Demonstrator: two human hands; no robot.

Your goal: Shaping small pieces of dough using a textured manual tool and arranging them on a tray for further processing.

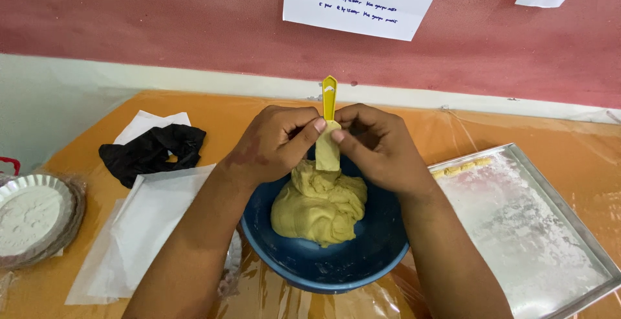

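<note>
A blue bowl (304, 264) sits at the middle of the table with a big lump of yellow dough (320, 206) in it. Above the bowl, my left hand (275, 141) and my right hand (378, 144) both pinch a yellow plastic mould tool (329, 99) whose lower part is packed with dough. Thumbs and forefingers press on that dough-covered end from each side. The tool's handle sticks up between my hands.
A floured metal baking tray (537, 241) lies at the right with a few small dough pieces (462, 167) at its far edge. White paper sheets (139, 228), a black cloth (155, 151) and a foil dish of flour (29, 215) lie at the left. The wall runs behind.
</note>
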